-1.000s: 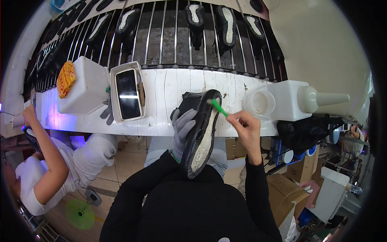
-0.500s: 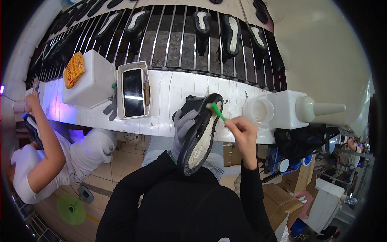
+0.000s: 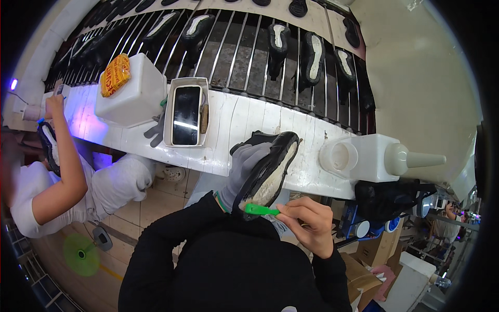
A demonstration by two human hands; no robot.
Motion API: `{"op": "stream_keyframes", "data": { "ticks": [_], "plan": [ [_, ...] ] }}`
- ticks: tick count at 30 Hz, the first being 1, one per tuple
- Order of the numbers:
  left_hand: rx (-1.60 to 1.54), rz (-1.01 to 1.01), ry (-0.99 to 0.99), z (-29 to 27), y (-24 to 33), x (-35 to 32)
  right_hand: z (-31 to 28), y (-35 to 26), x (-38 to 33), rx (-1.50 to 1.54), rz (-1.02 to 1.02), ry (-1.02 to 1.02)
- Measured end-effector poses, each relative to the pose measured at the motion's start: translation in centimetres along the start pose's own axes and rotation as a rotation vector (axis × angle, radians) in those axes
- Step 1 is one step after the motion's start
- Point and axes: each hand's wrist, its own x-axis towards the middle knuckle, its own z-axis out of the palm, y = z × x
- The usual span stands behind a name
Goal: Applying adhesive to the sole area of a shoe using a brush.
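Note:
My left hand [image 3: 244, 169], in a grey glove, is wrapped round a black shoe upper [image 3: 293, 151] from its left side. The shoe's underside faces up, showing a long whitish strip framed by a dark edge. Its far end lies over the table edge and the near end points at my body. Between the bare fingers of my right hand [image 3: 307, 221] is a small green-handled brush [image 3: 262, 210]. The brush head meets the near end of the underside; its bristles are mostly hidden. Behind the shoe, a dark part of the upper [image 3: 254, 139] rests on the white table [image 3: 223, 117].
A white container with a spout [image 3: 374, 156] and open cup [image 3: 340, 156] stands right. A phone [image 3: 186, 114] lies in a box, left, beside a white container [image 3: 138, 96] topped by a yellow packet [image 3: 115, 75]. Shoes [image 3: 313, 60] sit on the roller rack. Another person [image 3: 57, 192] works at left.
The brush has gone from the far end of the shoe to its near end, with my right hand moving closer to me. My left hand still holds the shoe. The whole view has shifted slightly.

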Motion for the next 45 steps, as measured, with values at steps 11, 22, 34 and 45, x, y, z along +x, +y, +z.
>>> {"op": "stream_keyframes", "data": {
  "ticks": [11,22,34,45],
  "plan": [
    [0.001,-0.082,-0.172,-2.1,2.0,2.5,-0.5,1.0,0.6,0.053,0.103,0.230],
    [-0.183,-0.170,-0.748,-4.4,1.3,8.2,-3.2,0.1,2.5,-0.229,-0.255,0.221],
    [-0.705,-0.561,-1.436,-2.7,-6.0,14.6,-7.4,1.0,8.9,-0.731,-0.495,0.265],
    [-0.817,-0.586,-1.468,-0.7,-10.1,14.6,-8.1,2.2,10.9,-0.442,-0.231,0.428]
  ]
}}
